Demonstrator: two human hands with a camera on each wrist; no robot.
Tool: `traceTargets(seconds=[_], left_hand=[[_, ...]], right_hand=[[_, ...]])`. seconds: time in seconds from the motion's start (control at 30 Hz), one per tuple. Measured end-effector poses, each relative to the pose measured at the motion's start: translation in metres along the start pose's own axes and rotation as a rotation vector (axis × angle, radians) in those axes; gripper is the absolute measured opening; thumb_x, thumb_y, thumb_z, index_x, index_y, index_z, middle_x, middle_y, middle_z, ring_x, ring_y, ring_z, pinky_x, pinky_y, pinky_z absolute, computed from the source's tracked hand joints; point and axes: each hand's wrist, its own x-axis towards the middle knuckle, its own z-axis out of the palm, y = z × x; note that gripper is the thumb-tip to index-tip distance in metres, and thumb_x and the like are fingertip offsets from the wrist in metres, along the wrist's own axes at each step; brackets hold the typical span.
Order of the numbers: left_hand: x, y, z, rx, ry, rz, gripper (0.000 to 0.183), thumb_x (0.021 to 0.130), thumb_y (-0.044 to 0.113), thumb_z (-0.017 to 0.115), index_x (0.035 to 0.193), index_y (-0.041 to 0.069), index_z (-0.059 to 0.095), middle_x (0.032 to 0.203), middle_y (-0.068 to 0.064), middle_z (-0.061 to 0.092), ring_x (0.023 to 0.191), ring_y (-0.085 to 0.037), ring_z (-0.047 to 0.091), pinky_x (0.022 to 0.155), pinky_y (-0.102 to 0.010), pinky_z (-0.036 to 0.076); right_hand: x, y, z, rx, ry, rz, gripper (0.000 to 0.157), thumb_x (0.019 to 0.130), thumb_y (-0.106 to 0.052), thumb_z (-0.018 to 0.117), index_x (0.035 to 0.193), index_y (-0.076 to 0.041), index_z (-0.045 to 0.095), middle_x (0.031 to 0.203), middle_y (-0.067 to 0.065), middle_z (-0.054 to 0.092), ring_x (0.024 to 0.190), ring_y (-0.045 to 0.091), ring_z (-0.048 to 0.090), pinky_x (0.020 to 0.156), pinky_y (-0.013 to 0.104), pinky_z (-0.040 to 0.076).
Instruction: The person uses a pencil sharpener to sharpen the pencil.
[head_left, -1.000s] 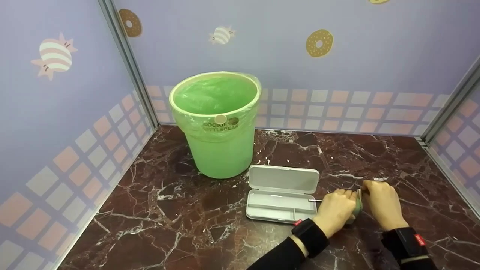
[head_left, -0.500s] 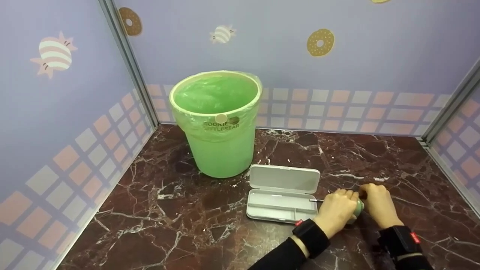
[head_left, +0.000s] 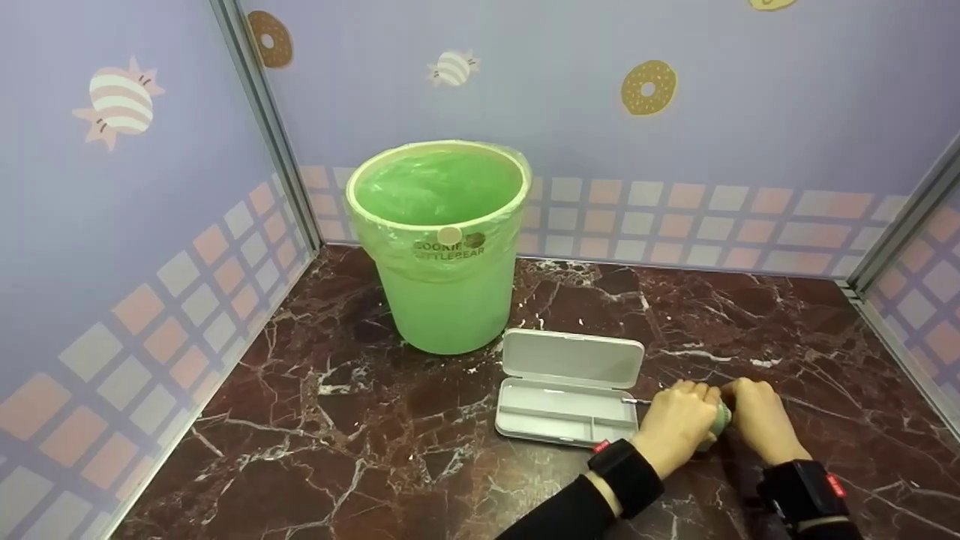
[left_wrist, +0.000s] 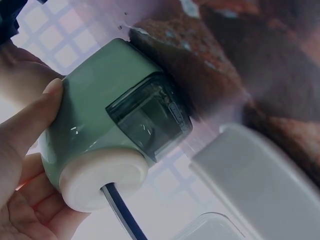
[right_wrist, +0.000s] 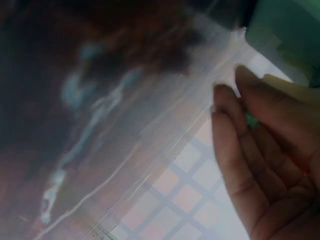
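A green crank pencil sharpener (left_wrist: 95,95) with a cream round front and a dark clear shavings drawer (left_wrist: 150,122) sits on the marbled table. My left hand (head_left: 679,424) grips its body from the side, thumb (left_wrist: 37,117) on one face. A dark pencil (left_wrist: 122,212) sticks out of the cream front and points towards the open case. At the sharpener's far end is my right hand (head_left: 766,421). Its fingers (right_wrist: 232,155) and thumb curl together around the crank handle, mostly hidden; a cream piece (right_wrist: 287,89) shows behind the thumb and a bit of green between the fingers.
A white pencil case (head_left: 574,358) lies open left of the hands, lid raised, with divided compartments. Behind it stands a green bin (head_left: 450,307) with a clear liner. Patterned panels (head_left: 555,112) wall the table at the back and sides.
My right hand has turned and dropped a little, coming nearer to the sharpener; a pale upright piece seen beside it earlier is hidden. The left hand stays on the sharpener. The head view shifts slightly.
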Motion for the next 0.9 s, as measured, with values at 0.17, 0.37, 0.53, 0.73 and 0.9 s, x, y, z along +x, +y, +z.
traceTargets(seconds=[0.17, 0.37, 0.53, 0.73, 0.9], left_hand=[[0.001, 0.001, 0.000, 0.006, 0.007, -0.003, 0.063, 0.071, 0.062, 0.073, 0.122, 0.025, 0.066, 0.107, 0.016, 0.068, 0.097, 0.001, 0.064, 0.090, -0.010, 0.049], [0.000, 0.000, 0.000, 0.011, -0.012, -0.022, 0.064, 0.070, 0.063, 0.072, 0.122, 0.026, 0.065, 0.106, 0.016, 0.068, 0.097, 0.001, 0.064, 0.087, -0.009, 0.050], [-0.001, 0.000, -0.001, 0.015, -0.012, -0.026, 0.061, 0.070, 0.064, 0.071, 0.117, 0.026, 0.065, 0.103, 0.016, 0.067, 0.094, 0.001, 0.063, 0.083, -0.009, 0.051], [-0.002, 0.000, -0.001, 0.031, 0.007, -0.034, 0.057, 0.068, 0.065, 0.071, 0.111, 0.027, 0.065, 0.097, 0.017, 0.066, 0.087, 0.002, 0.062, 0.076, -0.009, 0.051], [-0.002, 0.000, -0.002, 0.040, 0.009, -0.035, 0.058, 0.069, 0.065, 0.070, 0.112, 0.027, 0.065, 0.099, 0.017, 0.067, 0.088, 0.002, 0.063, 0.075, -0.008, 0.052]], right_hand=[[-0.009, 0.001, -0.002, 0.006, -0.052, -0.014, 0.019, 0.066, 0.011, 0.068, 0.060, -0.007, 0.063, 0.062, 0.009, 0.065, 0.056, 0.023, 0.056, 0.051, 0.041, 0.043], [-0.020, -0.002, -0.007, 0.069, -0.178, 0.049, 0.018, 0.064, 0.000, 0.083, 0.063, -0.005, 0.065, 0.061, 0.003, 0.065, 0.055, 0.014, 0.054, 0.051, 0.030, 0.043], [-0.026, -0.004, -0.011, 0.086, -0.190, 0.052, 0.018, 0.066, -0.001, 0.083, 0.063, -0.007, 0.066, 0.061, 0.002, 0.067, 0.055, 0.012, 0.056, 0.051, 0.025, 0.043], [-0.031, -0.007, -0.015, 0.084, -0.222, 0.056, 0.021, 0.068, -0.003, 0.082, 0.061, -0.011, 0.064, 0.060, -0.003, 0.064, 0.054, 0.009, 0.051, 0.051, 0.024, 0.040], [-0.034, -0.011, -0.019, 0.071, -0.217, 0.037, 0.021, 0.067, -0.002, 0.082, 0.061, -0.013, 0.064, 0.059, -0.005, 0.064, 0.053, 0.006, 0.049, 0.051, 0.023, 0.040]])
